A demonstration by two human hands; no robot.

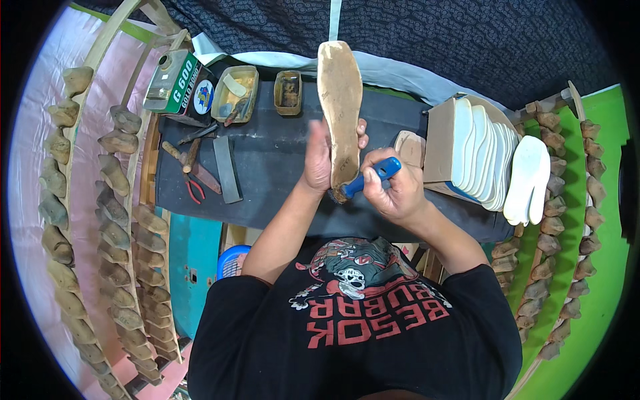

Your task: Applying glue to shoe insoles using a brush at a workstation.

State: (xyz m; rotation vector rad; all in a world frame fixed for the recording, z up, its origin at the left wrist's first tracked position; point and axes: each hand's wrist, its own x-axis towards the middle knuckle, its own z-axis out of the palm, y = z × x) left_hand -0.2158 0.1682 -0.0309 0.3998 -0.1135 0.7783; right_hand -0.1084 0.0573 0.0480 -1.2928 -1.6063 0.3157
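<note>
A long brown insole [341, 97] with a pale edge stands up over the table, its narrow end toward me. My left hand [316, 160] is closed around its lower half, with fingertips showing at the right edge. In my right hand [402, 192] is a blue-handled brush [375, 175]. Its dark bristles touch the insole's lower end. Just behind my right hand lies another tan insole [410, 148], partly hidden by that hand.
A cardboard box [445, 140] of pale insoles stands at the right, with white insoles [527, 180] beside it. Far left are a glue can [167, 87], a tub [250, 77] and a smaller container [288, 93]. Pliers [193, 189], a hammer [192, 155] and a grey block [227, 170] lie nearby. Racks of shoe lasts [115, 173] flank the table.
</note>
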